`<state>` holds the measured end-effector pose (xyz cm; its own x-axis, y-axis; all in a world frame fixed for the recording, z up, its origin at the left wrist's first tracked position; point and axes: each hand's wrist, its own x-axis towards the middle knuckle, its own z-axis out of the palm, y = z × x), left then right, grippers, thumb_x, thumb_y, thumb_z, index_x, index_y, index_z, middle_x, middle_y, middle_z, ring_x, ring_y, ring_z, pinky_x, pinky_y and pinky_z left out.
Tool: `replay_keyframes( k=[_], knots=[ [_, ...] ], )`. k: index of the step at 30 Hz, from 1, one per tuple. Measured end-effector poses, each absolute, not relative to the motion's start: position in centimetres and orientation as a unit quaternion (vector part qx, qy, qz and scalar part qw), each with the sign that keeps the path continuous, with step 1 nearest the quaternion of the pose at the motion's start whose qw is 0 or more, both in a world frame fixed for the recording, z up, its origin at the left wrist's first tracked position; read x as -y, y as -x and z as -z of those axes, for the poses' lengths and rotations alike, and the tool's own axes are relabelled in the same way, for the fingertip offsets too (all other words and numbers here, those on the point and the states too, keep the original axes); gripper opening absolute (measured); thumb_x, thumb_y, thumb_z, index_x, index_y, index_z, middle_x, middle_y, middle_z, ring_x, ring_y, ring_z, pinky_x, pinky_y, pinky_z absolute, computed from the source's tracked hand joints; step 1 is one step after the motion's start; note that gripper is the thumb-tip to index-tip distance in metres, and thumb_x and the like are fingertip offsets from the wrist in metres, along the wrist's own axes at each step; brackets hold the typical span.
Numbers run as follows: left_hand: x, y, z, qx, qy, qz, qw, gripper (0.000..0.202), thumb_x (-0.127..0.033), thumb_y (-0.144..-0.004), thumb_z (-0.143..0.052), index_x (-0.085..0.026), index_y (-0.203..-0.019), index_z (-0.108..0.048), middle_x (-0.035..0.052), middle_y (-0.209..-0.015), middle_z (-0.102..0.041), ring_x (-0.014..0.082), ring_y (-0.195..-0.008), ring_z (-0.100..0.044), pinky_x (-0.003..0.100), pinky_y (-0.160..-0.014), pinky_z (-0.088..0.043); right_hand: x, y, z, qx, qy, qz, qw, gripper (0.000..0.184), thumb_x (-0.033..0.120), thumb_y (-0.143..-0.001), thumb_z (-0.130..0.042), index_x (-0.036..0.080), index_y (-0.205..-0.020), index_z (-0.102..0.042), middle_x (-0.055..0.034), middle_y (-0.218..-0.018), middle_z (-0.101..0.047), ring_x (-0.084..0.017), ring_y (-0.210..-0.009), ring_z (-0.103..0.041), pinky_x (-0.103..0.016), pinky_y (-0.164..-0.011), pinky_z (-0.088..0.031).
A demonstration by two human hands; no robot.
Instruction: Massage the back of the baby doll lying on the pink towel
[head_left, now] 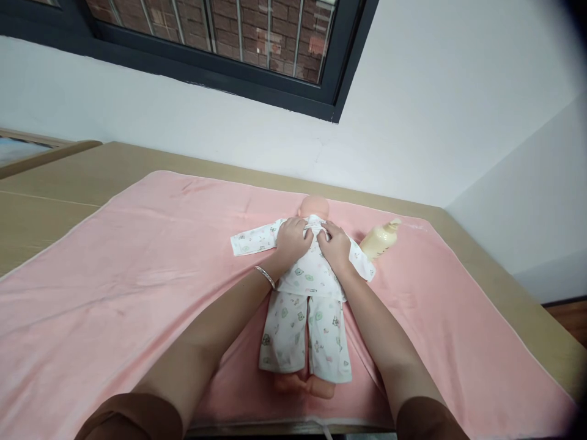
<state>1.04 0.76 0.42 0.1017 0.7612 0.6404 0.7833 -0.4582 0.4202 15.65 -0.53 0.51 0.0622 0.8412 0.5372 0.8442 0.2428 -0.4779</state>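
Observation:
A baby doll [315, 206] lies stretched out on a pink blanket, its smooth head at the far end and its face not visible. It wears a white printed shirt [312, 275] and matching printed pants [285, 333]; the bare feet [305, 385] stick out at the near end. My left hand [293, 239], with a bracelet on its wrist, is closed on the shirt at the left shoulder. At the right shoulder my right hand [334, 243] has its fingers bent on the same shirt. Between the two thumbs the cloth is wrinkled near the collar.
A pale yellow pump bottle [380, 239] lies tipped on the blanket, beside the right sleeve. The pink blanket [151, 256] covers much of a wooden table [132, 160]. Behind it rises a white wall [257, 140] with a dark-framed window [206, 61].

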Motion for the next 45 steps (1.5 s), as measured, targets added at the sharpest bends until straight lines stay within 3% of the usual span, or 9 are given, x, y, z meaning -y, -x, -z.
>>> replay_keyframes(
  k=[5, 12, 19, 25, 29, 35, 42, 45],
  knots=[
    [-1.4, -0.9, -0.2, 0.493, 0.762, 0.419, -0.009, 0.031, -0.020, -0.088, -0.049, -0.017, -0.115, -0.064, 0.0104, -0.117, -0.070, 0.0266, -0.111, -0.061, 0.043, -0.102, -0.045, 0.0, -15.9, -0.8, 0.727, 0.605, -0.010, 0.325, 0.049, 0.021, -0.091, -0.040, 0.018, -0.136, -0.058, -0.0107, -0.146, -0.052, -0.028, -0.140, -0.043, -0.053, -0.116, -0.031],
    [-1.2, -1.1, -0.1, 0.504, 0.740, 0.446, -0.002, 0.024, -0.020, -0.086, -0.051, -0.016, -0.103, -0.068, 0.0097, -0.105, -0.072, 0.0254, -0.105, -0.063, 0.040, -0.098, -0.047, 0.7, -15.6, -0.8, 0.693, 0.610, 0.007, 0.384, 0.038, 0.025, -0.090, -0.045, 0.021, -0.118, -0.071, -0.0072, -0.129, -0.067, -0.024, -0.128, -0.056, -0.043, -0.114, -0.037],
    [-1.7, -0.9, 0.1, 0.489, 0.763, 0.422, -0.020, 0.034, -0.020, -0.088, -0.049, -0.016, -0.119, -0.064, 0.0102, -0.123, -0.068, 0.0264, -0.117, -0.059, 0.044, -0.107, -0.042, -0.1, -16.1, -0.7, 0.732, 0.596, -0.019, 0.330, 0.051, 0.019, -0.089, -0.040, 0.020, -0.138, -0.056, -0.0093, -0.148, -0.050, -0.028, -0.141, -0.042, -0.053, -0.116, -0.031],
    [-1.5, -1.0, 0.1, 0.492, 0.742, 0.456, -0.007, 0.023, -0.019, -0.084, -0.053, -0.019, -0.099, -0.070, 0.0086, -0.105, -0.073, 0.0251, -0.107, -0.064, 0.042, -0.099, -0.049, 0.5, -15.8, -0.4, 0.693, 0.598, 0.005, 0.402, 0.036, 0.023, -0.087, -0.047, 0.019, -0.112, -0.073, -0.0084, -0.126, -0.068, -0.024, -0.127, -0.057, -0.043, -0.114, -0.037],
    [-1.1, -1.1, 0.1, 0.506, 0.724, 0.470, -0.002, 0.021, -0.021, -0.083, -0.054, -0.019, -0.097, -0.070, 0.0085, -0.103, -0.073, 0.0255, -0.103, -0.064, 0.042, -0.096, -0.050, 1.0, -15.4, -0.6, 0.665, 0.618, 0.007, 0.419, 0.034, 0.026, -0.086, -0.050, 0.020, -0.110, -0.074, -0.0075, -0.122, -0.070, -0.024, -0.124, -0.059, -0.041, -0.113, -0.039],
    [-1.2, -1.0, 0.0, 0.522, 0.726, 0.448, -0.025, 0.028, -0.022, -0.085, -0.053, -0.018, -0.108, -0.069, 0.0097, -0.113, -0.071, 0.0267, -0.111, -0.062, 0.043, -0.102, -0.047, 0.8, -15.6, -1.0, 0.682, 0.622, -0.008, 0.385, 0.041, 0.026, -0.089, -0.045, 0.017, -0.122, -0.068, -0.0105, -0.133, -0.063, -0.026, -0.130, -0.054, -0.043, -0.113, -0.038],
    [-1.5, -0.7, 0.3, 0.494, 0.737, 0.458, -0.048, 0.037, -0.029, -0.096, -0.039, -0.016, -0.123, -0.061, 0.0114, -0.129, -0.065, 0.0266, -0.128, -0.052, 0.048, -0.113, -0.039, 1.3, -15.1, -1.8, 0.700, 0.594, 0.029, 0.395, 0.050, 0.026, -0.091, -0.043, 0.014, -0.137, -0.054, -0.0136, -0.155, -0.039, -0.028, -0.144, -0.033, -0.050, -0.119, -0.027],
    [-1.4, -0.7, 0.4, 0.484, 0.736, 0.470, -0.045, 0.041, -0.028, -0.098, -0.034, -0.013, -0.129, -0.056, 0.0130, -0.135, -0.061, 0.0255, -0.135, -0.047, 0.048, -0.118, -0.034, 1.5, -14.4, -2.2, 0.754, 0.567, -0.009, 0.330, 0.049, 0.027, -0.094, -0.040, 0.017, -0.141, -0.051, -0.0123, -0.154, -0.042, -0.027, -0.146, -0.031, -0.052, -0.120, -0.024]
  ],
)
